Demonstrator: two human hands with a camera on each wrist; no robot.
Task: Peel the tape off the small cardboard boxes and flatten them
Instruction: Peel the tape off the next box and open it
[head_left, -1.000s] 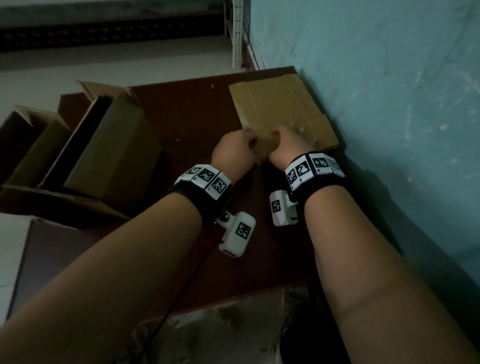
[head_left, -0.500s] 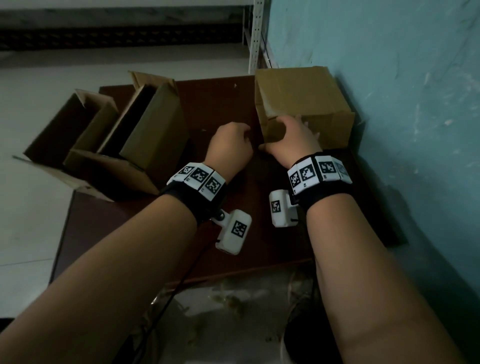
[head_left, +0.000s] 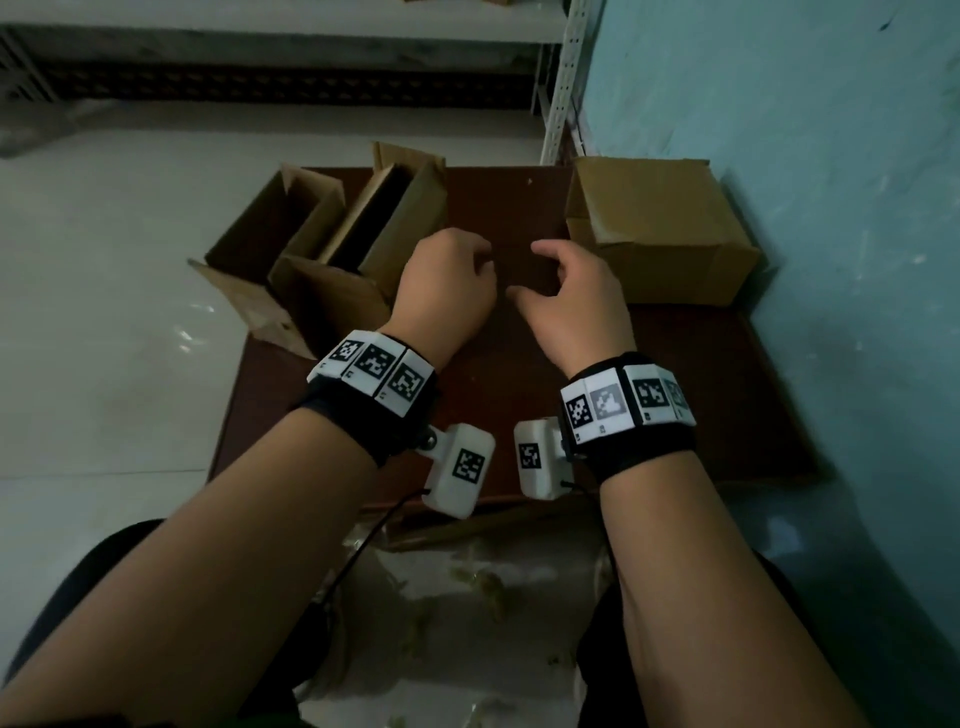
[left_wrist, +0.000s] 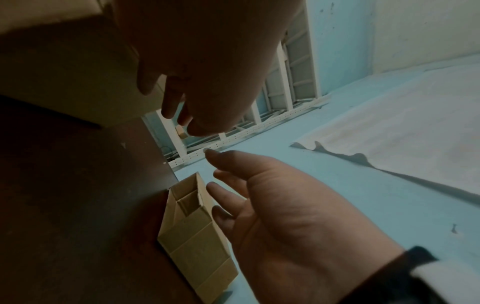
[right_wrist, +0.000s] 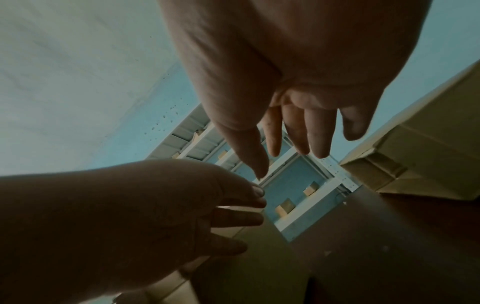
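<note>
Hands, left (head_left: 447, 291) and right (head_left: 571, 306), hover loose and empty above the table (head_left: 519, 395); sealed box (head_left: 654, 228) right of them awaits peeling, opened boxes (head_left: 332, 249) left await flattening.

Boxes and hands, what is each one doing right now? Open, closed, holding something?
closed box: shut, upright on the table by the blue wall, not flattened.
open boxes: flaps open, tipped over at the table's left edge, not flattened.
left hand: loosely curled, holds nothing.
right hand: fingers relaxed, holds nothing, apart from the closed box.
table: bare between the hands.
</note>
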